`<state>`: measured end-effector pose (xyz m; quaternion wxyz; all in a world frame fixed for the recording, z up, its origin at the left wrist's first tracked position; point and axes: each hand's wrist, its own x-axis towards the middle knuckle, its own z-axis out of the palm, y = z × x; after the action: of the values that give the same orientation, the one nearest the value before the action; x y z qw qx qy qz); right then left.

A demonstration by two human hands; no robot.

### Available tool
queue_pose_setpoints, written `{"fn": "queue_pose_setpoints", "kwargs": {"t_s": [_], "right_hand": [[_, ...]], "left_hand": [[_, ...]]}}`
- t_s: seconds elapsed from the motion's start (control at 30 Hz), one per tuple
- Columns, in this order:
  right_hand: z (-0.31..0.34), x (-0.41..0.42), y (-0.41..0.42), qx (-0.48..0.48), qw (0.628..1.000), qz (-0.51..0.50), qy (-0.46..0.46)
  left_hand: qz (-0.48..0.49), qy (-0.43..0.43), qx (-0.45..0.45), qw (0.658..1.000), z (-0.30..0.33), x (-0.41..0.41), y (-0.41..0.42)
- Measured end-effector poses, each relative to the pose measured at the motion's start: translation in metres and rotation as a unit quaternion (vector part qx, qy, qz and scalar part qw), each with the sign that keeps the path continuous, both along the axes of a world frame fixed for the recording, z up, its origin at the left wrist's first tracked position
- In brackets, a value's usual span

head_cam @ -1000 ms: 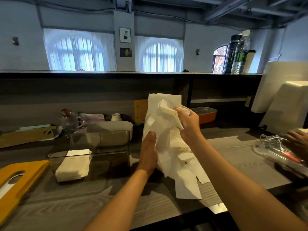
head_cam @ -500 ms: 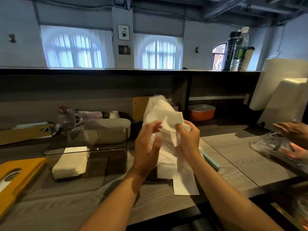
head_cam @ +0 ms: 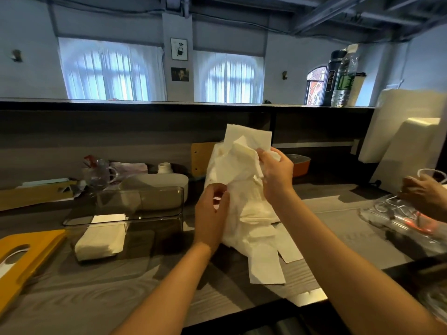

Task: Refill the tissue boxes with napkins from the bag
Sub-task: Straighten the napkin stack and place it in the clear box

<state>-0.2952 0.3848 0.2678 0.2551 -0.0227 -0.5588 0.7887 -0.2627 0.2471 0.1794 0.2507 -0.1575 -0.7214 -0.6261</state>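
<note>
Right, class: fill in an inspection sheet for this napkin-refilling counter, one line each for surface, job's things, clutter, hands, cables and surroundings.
Surface: grey wood-grain counter, mostly bare in front.
Job's things: crumpled bundle of napkins held up above the counter; clear tissue box open, with a small napkin stack inside; yellow lid lying left of it.
Clutter: glass mug, white container, orange dish.
Hands: left hand and right hand both grip the bundle.
Cables: white cord on a clear tray, right.
Surroundings: two bottles on the ledge; another person's hand at right.
</note>
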Motion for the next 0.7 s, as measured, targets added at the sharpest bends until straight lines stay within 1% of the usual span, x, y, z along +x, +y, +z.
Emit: {"fn": "queue_pose_setpoints", "kwargs": {"t_s": [0.07,0.13,0.2,0.3,0.37,0.4,0.47,0.5,0.57,0.63,0.7], "right_hand": [[0.014,0.001,-0.003,0.005,1.000,-0.001,0.021],[0.026,0.002,-0.005,0.015,0.999,0.003,0.039],[0.035,0.005,-0.007,0.023,0.998,0.011,0.054],[0.035,0.008,-0.011,0.028,0.998,0.017,0.057],[0.030,0.009,-0.013,0.022,0.998,0.022,0.048],[0.028,0.010,-0.014,0.013,0.999,0.025,0.044],[0.025,0.012,-0.013,-0.001,0.999,0.026,0.043],[0.023,0.012,-0.013,-0.003,0.999,0.022,0.042],[0.018,0.013,-0.013,-0.002,0.999,0.011,0.037],[0.009,0.014,-0.013,-0.003,1.000,0.009,0.027],[-0.001,0.017,-0.015,-0.008,1.000,0.014,0.015]], "left_hand": [[0.012,-0.018,0.041,0.999,0.002,0.000,-0.001],[-0.013,-0.031,0.082,0.996,0.008,0.002,0.000],[-0.051,-0.041,0.089,0.994,0.014,0.003,0.001],[-0.105,-0.062,0.042,0.992,0.017,0.002,0.002],[-0.100,-0.082,-0.016,0.991,0.017,0.001,0.002],[-0.095,-0.094,-0.031,0.991,0.018,0.002,0.001],[-0.090,-0.116,-0.019,0.989,0.015,0.002,-0.001],[-0.097,-0.129,0.014,0.987,0.015,0.003,-0.003],[-0.126,-0.178,0.126,0.968,0.019,0.003,-0.004],[-0.146,-0.242,0.237,0.929,0.022,0.001,-0.005],[-0.163,-0.306,0.311,0.885,0.023,-0.005,-0.006]]}}
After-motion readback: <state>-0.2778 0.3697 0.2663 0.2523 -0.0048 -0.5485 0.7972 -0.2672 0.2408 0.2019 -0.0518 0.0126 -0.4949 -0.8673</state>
